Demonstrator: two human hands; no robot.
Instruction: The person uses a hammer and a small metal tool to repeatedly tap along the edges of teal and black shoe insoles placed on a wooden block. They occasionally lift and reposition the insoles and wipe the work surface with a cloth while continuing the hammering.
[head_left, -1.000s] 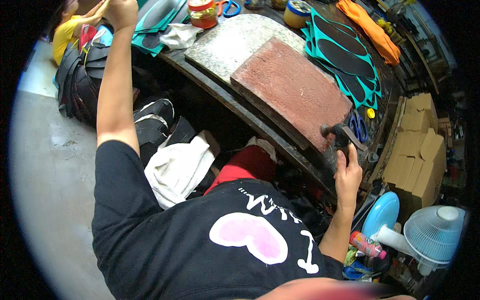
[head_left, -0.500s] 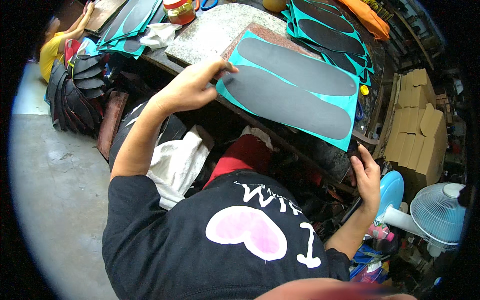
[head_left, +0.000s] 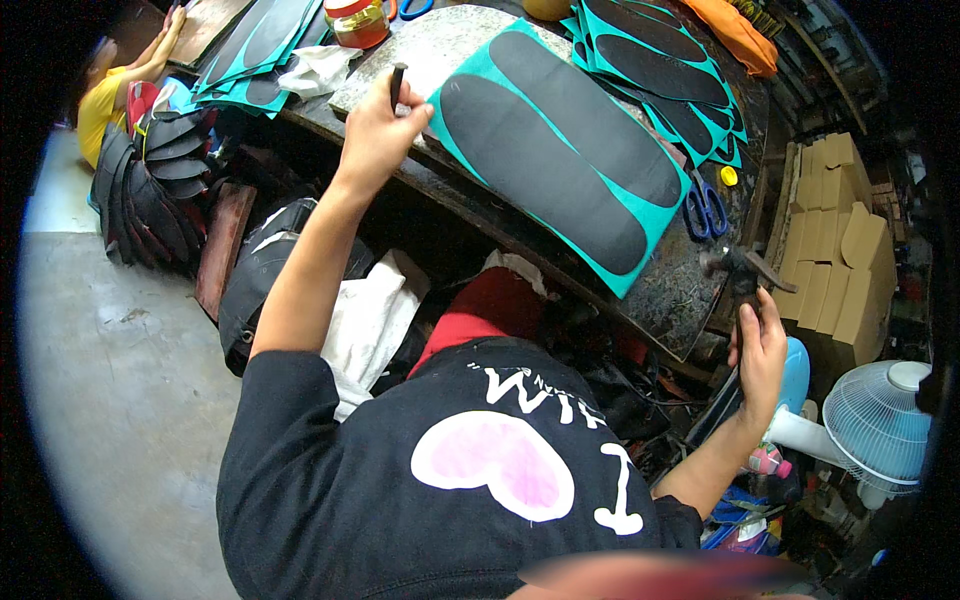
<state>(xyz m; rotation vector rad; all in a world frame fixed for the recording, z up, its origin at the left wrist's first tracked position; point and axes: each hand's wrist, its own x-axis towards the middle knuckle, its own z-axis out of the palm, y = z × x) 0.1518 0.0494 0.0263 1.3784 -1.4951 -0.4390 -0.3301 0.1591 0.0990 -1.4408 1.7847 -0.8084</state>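
A teal sheet (head_left: 560, 135) with two long dark grey sole-shaped pieces lies askew over the pale stone slab (head_left: 440, 45), one corner reaching past the table's near edge. Just off the sheet's left corner, my left hand (head_left: 376, 140) is closed round a short dark rod (head_left: 398, 84) that looks like a punch, its upper end sticking up. At the right, beyond the table corner, my right hand (head_left: 760, 345) grips a hammer (head_left: 742, 280) by its handle, head pointing up. Blue-handled scissors (head_left: 706, 212) lie between the sheet and the hammer.
More teal sheets with dark shapes are stacked at the back right (head_left: 665, 75) and back left (head_left: 245, 60). A red-lidded jar (head_left: 357, 22) stands by a crumpled white cloth (head_left: 318, 70). Cardboard boxes (head_left: 835, 270) and a fan (head_left: 880, 425) are at the right. Another person (head_left: 105, 105) sits far left.
The teal sheet has turned clockwise. My left hand has left its edge and moved up and left, the rod now showing. My right hand has shifted right, bringing the hammer head clear of the sheet.
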